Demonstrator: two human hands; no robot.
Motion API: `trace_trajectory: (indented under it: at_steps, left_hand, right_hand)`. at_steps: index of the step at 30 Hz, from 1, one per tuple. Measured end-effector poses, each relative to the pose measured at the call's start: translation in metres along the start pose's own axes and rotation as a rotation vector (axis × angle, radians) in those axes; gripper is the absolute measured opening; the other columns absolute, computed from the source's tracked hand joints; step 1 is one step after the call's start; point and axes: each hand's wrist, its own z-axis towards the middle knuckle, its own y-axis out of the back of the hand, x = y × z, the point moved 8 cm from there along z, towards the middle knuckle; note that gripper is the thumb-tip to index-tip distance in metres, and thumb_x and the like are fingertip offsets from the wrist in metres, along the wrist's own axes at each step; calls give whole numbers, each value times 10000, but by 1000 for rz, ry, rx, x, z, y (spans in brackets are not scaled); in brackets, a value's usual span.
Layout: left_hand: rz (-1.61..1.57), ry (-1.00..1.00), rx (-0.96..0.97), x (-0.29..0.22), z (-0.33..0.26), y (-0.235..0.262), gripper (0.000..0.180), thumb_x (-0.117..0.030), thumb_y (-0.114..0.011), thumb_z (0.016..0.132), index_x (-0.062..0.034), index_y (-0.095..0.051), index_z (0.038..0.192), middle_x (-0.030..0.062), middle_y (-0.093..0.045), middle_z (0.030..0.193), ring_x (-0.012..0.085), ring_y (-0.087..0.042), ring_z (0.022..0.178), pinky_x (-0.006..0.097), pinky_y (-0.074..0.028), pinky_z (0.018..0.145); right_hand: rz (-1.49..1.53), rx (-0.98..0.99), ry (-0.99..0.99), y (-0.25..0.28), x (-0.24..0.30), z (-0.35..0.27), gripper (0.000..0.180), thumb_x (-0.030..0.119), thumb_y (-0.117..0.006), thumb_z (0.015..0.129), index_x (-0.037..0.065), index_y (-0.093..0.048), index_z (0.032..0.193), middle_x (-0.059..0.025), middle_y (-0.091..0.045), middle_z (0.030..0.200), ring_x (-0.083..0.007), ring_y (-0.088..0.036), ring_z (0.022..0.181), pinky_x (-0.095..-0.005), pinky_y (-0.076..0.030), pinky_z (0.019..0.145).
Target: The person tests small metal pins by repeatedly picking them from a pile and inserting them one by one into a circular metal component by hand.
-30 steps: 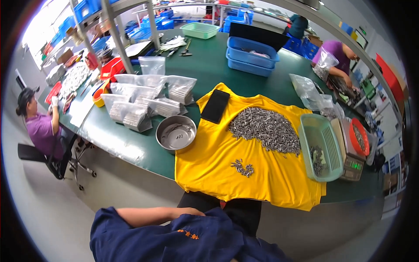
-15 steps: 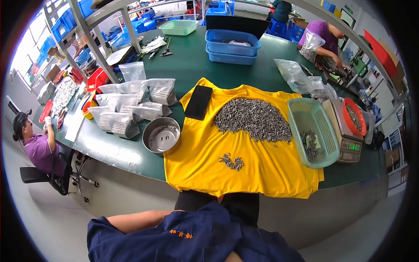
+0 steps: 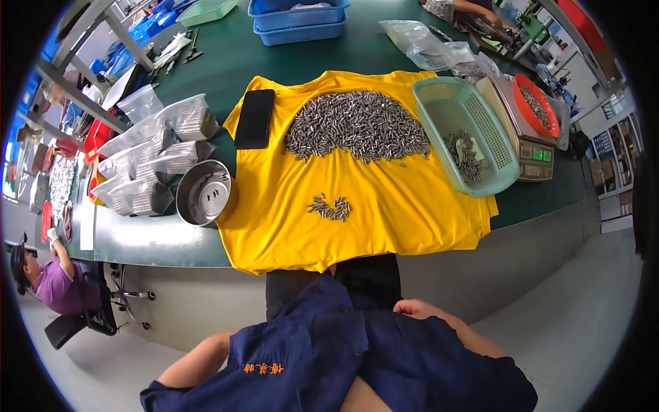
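The right hand [image 3: 410,307] is beside the dark trousers [image 3: 371,281], below the tabletop's [image 3: 233,65] near edge; its fingers are partly hidden, so opening and grip cannot be told. The left hand is out of sight. Unlike earlier, the right hand shows. Metal pins [image 3: 360,123] lie on the yellow T-shirt [image 3: 391,206], which overhangs that edge.

Seemingly metal pins [image 3: 357,125] lie on yellow cloth [image 3: 398,213].

The left hand is hidden — the green tray [image 3: 206,10] cropped.
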Motion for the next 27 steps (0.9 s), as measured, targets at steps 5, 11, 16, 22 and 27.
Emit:
trace_trajectory:
  at_steps: [5,11,16,22,27]
  left_hand:
    - [106,63,-87,-17,19,21,194,-209,-556,867,-38,-627,924,78,-650,873,139,-580,807,289,-458,743]
    - [74,-603,-387,-188,30,81,142,-150,-578,843,-10,-603,860,13,-578,739,98,-538,690,246,-445,646]
    - [-360,-694,-467,-227,59,133,189,-135,-490,866,-2,-530,993,-22,-451,683,75,-430,618,230,-390,593]
    - [-279,-665,-387,-256,105,140,267,-14,-392,806,-35,-473,1060,-5,-450,773,81,-446,691,208,-375,636]
    - [-296,-725,-518,-238,132,165,211,-19,-475,853,-46,-493,1061,11,-526,866,94,-534,809,224,-435,722]
  right_hand:
    - [67,107,-182,-6,-33,-6,181,217,-543,882,37,-562,866,39,-557,788,-47,-487,746,-223,-421,688]
    - [19,89,-195,-21,-27,-26,183,225,-565,859,46,-580,891,37,-567,807,-70,-497,747,-232,-425,689]
    - [-658,-70,277,-3,117,0,178,198,-615,792,88,-612,932,-91,-614,852,-240,-588,802,-337,-460,724]
    - [-1034,-1014,699,82,279,48,88,120,-587,781,50,-597,833,-106,-619,804,-289,-568,787,-375,-452,717]
    - [-1248,-1027,701,104,280,110,47,74,-599,751,56,-621,789,-92,-625,804,-281,-557,796,-373,-449,748]
